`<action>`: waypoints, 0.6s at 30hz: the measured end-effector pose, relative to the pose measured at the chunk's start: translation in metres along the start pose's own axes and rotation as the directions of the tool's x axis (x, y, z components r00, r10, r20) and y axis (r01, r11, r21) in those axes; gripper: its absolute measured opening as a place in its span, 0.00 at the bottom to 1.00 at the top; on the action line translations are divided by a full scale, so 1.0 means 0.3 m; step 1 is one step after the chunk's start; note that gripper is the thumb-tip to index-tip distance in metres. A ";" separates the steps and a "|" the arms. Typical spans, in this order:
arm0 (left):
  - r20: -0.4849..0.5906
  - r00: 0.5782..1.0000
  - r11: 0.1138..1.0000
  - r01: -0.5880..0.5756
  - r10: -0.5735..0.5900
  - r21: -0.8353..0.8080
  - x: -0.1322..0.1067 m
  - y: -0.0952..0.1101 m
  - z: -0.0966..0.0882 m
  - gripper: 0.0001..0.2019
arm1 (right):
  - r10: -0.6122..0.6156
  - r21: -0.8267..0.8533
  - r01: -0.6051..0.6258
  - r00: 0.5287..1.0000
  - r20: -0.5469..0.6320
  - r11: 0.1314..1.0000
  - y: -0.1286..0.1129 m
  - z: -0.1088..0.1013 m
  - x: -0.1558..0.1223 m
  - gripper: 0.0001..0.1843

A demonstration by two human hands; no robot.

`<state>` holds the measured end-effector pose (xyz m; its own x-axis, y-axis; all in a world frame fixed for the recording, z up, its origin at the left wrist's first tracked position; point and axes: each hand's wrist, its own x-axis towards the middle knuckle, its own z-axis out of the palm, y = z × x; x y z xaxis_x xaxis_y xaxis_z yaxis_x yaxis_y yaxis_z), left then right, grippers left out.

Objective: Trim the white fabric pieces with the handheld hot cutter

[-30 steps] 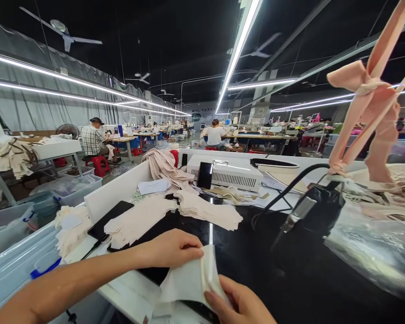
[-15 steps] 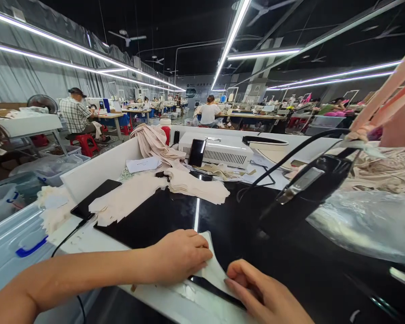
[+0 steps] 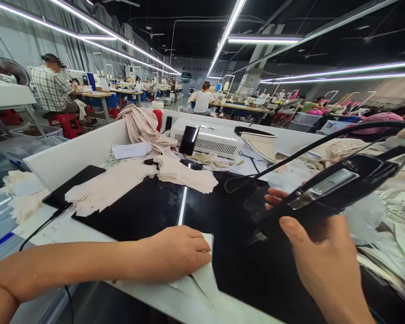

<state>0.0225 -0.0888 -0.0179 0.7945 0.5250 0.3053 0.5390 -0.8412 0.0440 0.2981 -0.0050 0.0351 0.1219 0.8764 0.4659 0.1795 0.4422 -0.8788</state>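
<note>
My left hand (image 3: pixel 185 252) lies closed over a pale, cream fabric piece (image 3: pixel 202 279) at the front edge of the black board (image 3: pixel 168 204). Its fingers are bent on the cloth, and part of the piece is covered. To the right, my right hand (image 3: pixel 327 256) is around a black corded hand tool (image 3: pixel 324 189) with a silver plate on its side. The thumb shows on the near side and fingertips on the far side; the palm is hidden. The tool slants, its lower end close to the board.
Stacks of cream cut pieces (image 3: pixel 185 175) lie on the board. Behind stand a phone (image 3: pixel 189 140) and a white vented box (image 3: pixel 219 144). A black cord (image 3: pixel 310 153) arches over the right side, beside heaped fabric (image 3: pixel 398 207). Other people work at sewing tables beyond.
My right hand has left the fabric piece and moved right, up to the black tool, which now leans more. My left hand stays on the cloth. The view has shifted right.
</note>
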 end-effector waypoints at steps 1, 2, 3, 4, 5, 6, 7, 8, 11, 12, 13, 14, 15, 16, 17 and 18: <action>-0.004 1.000 1.000 0.001 -0.001 -0.001 0.006 0.002 -0.001 0.10 | -0.010 0.052 0.013 0.998 -0.058 0.999 -0.022 0.029 0.002 0.37; -0.010 1.000 1.000 0.001 -0.001 -0.003 0.012 0.003 -0.001 0.11 | -0.018 0.088 0.026 0.996 -0.089 0.996 -0.038 0.054 0.004 0.38; -0.017 1.000 1.000 0.000 0.000 -0.005 0.017 0.002 0.001 0.11 | -0.032 0.106 0.044 0.993 -0.112 0.993 -0.050 0.076 0.006 0.37; -0.022 1.000 1.000 -0.002 0.002 -0.003 0.022 0.001 0.004 0.12 | -0.052 0.127 0.069 0.990 -0.131 0.989 -0.057 0.095 0.007 0.36; -0.025 1.000 1.000 -0.003 0.003 0.001 0.027 0.000 0.008 0.11 | -0.069 0.147 0.088 0.989 -0.133 0.985 -0.063 0.110 0.006 0.36; -0.028 1.000 1.000 -0.006 0.006 0.008 0.030 -0.001 0.014 0.11 | -0.084 0.168 0.106 0.987 -0.134 0.980 -0.069 0.124 0.005 0.36; -0.030 0.999 1.000 -0.009 0.009 0.016 0.031 -0.001 0.019 0.10 | -0.092 0.190 0.116 0.987 -0.132 0.975 -0.075 0.135 0.003 0.37; -0.034 0.999 1.000 -0.012 0.013 0.024 0.032 -0.001 0.025 0.10 | -0.094 0.208 0.120 0.987 -0.130 0.971 -0.080 0.146 0.000 0.38; -0.050 0.999 0.998 -0.001 0.003 0.056 0.028 0.006 0.043 0.08 | -0.097 0.215 0.124 0.987 -0.132 0.969 -0.096 0.176 -0.012 0.38; -0.056 0.998 0.998 0.010 -0.006 0.064 0.025 0.009 0.049 0.08 | -0.100 0.213 0.126 0.986 -0.129 0.969 -0.098 0.186 -0.016 0.37; -0.062 0.998 0.997 0.023 -0.019 0.069 0.023 0.012 0.054 0.08 | -0.104 0.215 0.129 0.987 -0.125 0.968 -0.098 0.196 -0.019 0.37; -0.068 0.997 0.997 0.037 -0.032 0.069 0.021 0.015 0.060 0.08 | -0.106 0.221 0.131 0.987 -0.120 0.967 -0.095 0.206 -0.022 0.37; -0.076 0.996 0.997 0.048 -0.043 0.065 0.020 0.018 0.065 0.07 | -0.106 0.226 0.130 0.988 -0.115 0.965 -0.091 0.216 -0.025 0.38; -0.083 0.995 0.997 0.057 -0.052 0.060 0.019 0.021 0.071 0.07 | -0.105 0.230 0.129 0.988 -0.114 0.965 -0.086 0.225 -0.026 0.38; -0.089 0.994 0.996 0.065 -0.060 0.054 0.018 0.023 0.076 0.07 | -0.105 0.233 0.130 0.987 -0.118 0.964 -0.080 0.234 -0.028 0.39; -0.093 0.993 0.996 0.071 -0.067 0.049 0.017 0.025 0.081 0.06 | -0.103 0.239 0.130 0.987 -0.124 0.962 -0.074 0.243 -0.029 0.39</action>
<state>0.0374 -0.0893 -0.0391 0.7273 0.5655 0.3890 0.6075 -0.7941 0.0185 0.2219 -0.0084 0.0430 0.2226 0.7958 0.5631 -0.0445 0.5853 -0.8096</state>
